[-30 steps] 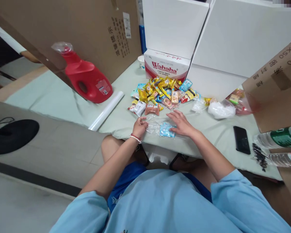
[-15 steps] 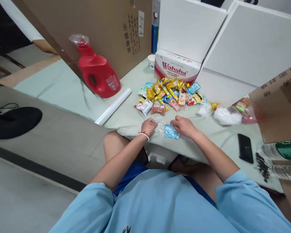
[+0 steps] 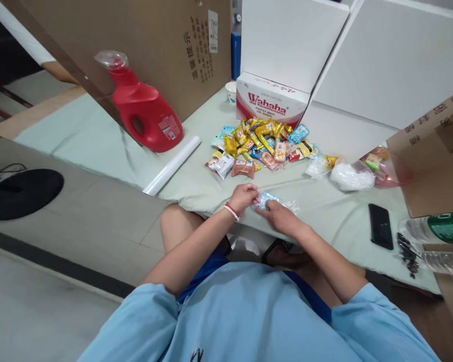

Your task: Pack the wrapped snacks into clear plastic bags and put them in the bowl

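A small blue snack packet (image 3: 269, 196) lies at the table's near edge between my hands, with crinkled clear plastic film (image 3: 291, 206) around it and sticking out to the right. My left hand (image 3: 245, 197), a beaded bracelet at its wrist, pinches the left end of the film beside the packet. Bent over the packet from the right, my right hand (image 3: 281, 216) has its fingers closed at the packet's near side; its fingertips are partly hidden. Just beyond the hands is a pile of wrapped snacks (image 3: 266, 142), mostly yellow.
Behind the snacks stands a Wahaha carton (image 3: 272, 103). A red jug (image 3: 147, 110) and a white roll (image 3: 172, 166) are on the left. To the right are a white plastic bag (image 3: 352, 177), a black phone (image 3: 380, 226), bottles (image 3: 434, 229) and a cardboard box (image 3: 434, 156).
My left hand has moved right, closer to my right hand. The clear film, earlier left of the blue packet, now also shows on its right. The packet has shifted slightly up.
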{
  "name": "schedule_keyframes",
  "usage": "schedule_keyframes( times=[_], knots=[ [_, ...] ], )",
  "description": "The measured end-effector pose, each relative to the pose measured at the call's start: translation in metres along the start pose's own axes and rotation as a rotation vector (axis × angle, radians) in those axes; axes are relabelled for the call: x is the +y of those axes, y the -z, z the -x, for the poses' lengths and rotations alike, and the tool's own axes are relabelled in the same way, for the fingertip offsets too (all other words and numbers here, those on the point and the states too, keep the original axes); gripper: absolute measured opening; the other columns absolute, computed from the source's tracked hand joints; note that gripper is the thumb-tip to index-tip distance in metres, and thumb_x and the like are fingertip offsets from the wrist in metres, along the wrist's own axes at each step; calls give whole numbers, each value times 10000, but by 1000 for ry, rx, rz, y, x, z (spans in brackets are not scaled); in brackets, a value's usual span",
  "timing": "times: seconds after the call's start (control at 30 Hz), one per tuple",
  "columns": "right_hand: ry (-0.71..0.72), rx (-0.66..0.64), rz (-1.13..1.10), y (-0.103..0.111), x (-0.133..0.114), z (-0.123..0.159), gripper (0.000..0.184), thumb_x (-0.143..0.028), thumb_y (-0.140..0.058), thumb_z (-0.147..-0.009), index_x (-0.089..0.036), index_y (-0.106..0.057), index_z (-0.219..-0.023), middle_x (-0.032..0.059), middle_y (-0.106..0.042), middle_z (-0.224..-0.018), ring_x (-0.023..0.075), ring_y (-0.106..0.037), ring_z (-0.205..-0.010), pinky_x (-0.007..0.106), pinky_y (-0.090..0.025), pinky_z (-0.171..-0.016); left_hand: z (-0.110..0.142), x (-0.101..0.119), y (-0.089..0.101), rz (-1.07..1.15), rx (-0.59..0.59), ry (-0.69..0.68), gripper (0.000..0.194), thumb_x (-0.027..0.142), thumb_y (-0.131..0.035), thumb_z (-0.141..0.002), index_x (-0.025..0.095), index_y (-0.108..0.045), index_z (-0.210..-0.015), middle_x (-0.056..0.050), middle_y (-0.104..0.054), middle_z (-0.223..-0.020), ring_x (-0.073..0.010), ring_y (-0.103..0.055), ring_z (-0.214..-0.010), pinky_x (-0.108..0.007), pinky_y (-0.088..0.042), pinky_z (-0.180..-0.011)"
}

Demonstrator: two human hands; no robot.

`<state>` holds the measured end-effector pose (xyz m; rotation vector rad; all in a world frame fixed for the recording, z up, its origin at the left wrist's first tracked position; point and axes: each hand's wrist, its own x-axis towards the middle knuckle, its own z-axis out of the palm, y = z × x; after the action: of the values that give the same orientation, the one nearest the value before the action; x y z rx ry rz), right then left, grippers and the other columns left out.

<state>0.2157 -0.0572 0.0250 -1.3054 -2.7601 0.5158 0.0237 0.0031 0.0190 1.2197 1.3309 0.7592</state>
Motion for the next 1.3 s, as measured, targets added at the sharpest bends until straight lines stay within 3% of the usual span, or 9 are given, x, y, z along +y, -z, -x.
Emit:
schedule_keyframes(
  times=[0.17,0.33,0.43,0.57,0.67,0.77,0.93,1.07,1.3],
  knots=[
    [23,136,-274,-2,8,26,281,-292,-514,-1002,-228,-743,-1152,97,-647,-1040,236,-587,-981,362,-482,-914,9,-4,-31,-140,-76,-122,253,134,-542,-807,176,-789,-844,-47,-725,-828,-194,-673,-803,-314,-555,-800],
    [-559,447,-239,-16,21,51,336,-395,-465,-1022,-214,-679,-1207,99,-651,-1005,260,-613,-939,375,-509,-860,18,-5,-38,-518,-112,-327,311,81,-497,-861,182,-785,-922,-95,-674,-1024,-225,-612,-1002,-339,-487,-953],
    [-712,477,-21,-20,24,55,373,-402,-644,-918,-185,-675,-1220,167,-595,-1122,340,-541,-1085,459,-478,-926,27,-2,-44,-801,-60,-390,297,178,-469,-968,182,-765,-984,-128,-629,-1079,-269,-557,-1066,-353,-476,-869],
    [-673,462,-35,-10,28,53,152,-300,-606,-919,-195,-699,-976,166,-589,-1185,315,-539,-1090,428,-462,-919,40,2,-50,-1091,-34,-432,305,212,-466,-1001,216,-722,-1165,-145,-617,-1119,-294,-522,-1114,-352,-454,-790],
    [-622,436,-266,3,29,34,164,-334,-545,-944,-213,-655,-956,72,-650,-906,221,-593,-827,325,-469,-776,44,2,-55,-1123,-42,-447,325,191,-466,-998,227,-692,-1228,-145,-636,-1128,-286,-536,-1114,-360,-455,-816],
    [-536,413,-486,4,25,1,179,-352,-495,-949,-229,-624,-936,0,-633,-719,187,-586,-697,283,-455,-704,40,-1,-53,-1002,-43,-441,305,172,-472,-979,191,-722,-1152,-161,-662,-1114,-297,-563,-1111,-389,-463,-876],
    [-492,471,-546,-18,21,-37,238,-258,-420,-918,-209,-641,-993,82,-702,-955,228,-620,-921,347,-490,-882,25,-14,-24,-696,24,-347,400,144,-536,-894,193,-680,-1264,-80,-713,-988,-231,-644,-908,-333,-500,-852],
    [-496,487,-617,-31,23,-35,295,-251,-409,-921,-198,-652,-1079,100,-700,-1050,221,-644,-929,372,-518,-916,18,-18,-9,-612,258,-217,314,325,-659,-861,185,-715,-1136,-98,-678,-1001,-273,-636,-993,-366,-493,-913],
    [-503,490,-879,-21,5,-10,474,-531,-337,-1025,-212,-669,-1141,66,-722,-1008,188,-703,-854,317,-593,-777,40,-1,-38,-603,251,-317,292,292,-684,-858,169,-648,-1120,-134,-664,-1079,-283,-629,-1061,-407,-494,-983]
  ],
)
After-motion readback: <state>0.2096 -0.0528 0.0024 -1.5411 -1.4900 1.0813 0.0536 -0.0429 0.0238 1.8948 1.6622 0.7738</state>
